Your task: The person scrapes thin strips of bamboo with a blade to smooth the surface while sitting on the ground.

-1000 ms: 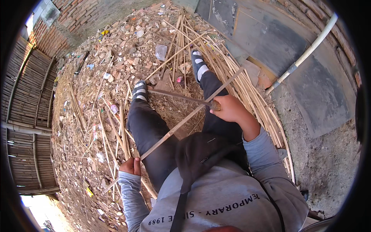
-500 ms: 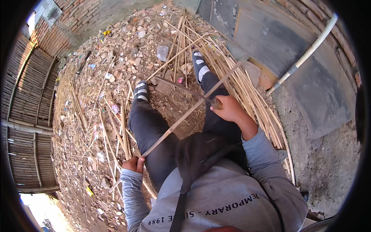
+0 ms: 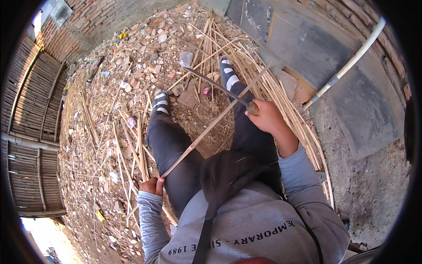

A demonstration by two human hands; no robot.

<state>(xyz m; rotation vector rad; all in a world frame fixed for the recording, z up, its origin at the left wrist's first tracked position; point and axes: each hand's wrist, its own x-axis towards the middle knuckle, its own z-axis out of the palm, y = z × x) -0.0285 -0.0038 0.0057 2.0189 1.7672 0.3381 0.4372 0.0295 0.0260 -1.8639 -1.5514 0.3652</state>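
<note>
My left hand (image 3: 152,186) is closed round the near end of a bamboo strip (image 3: 196,144), beside my left thigh. The strip slants up and away to the right across both legs. In my right hand (image 3: 266,116) is the wooden handle of a long-bladed knife (image 3: 215,85), gripped above my right thigh. Its dark, narrow blade points far and left, crossing the strip near the handle; whether blade and strip touch I cannot tell for sure.
Bamboo strips (image 3: 281,101) lie in a long pile to the right, and more strips (image 3: 140,147) lie at left. Rubble (image 3: 132,70) covers the ground. Dark panels (image 3: 303,44) and a pale pole (image 3: 351,64) stand at right, a bamboo wall (image 3: 33,92) at left.
My right hand has moved slightly right and nearer, and the knife blade has swung toward the far side. The strip's far end has shifted a little left. My left hand keeps its place.
</note>
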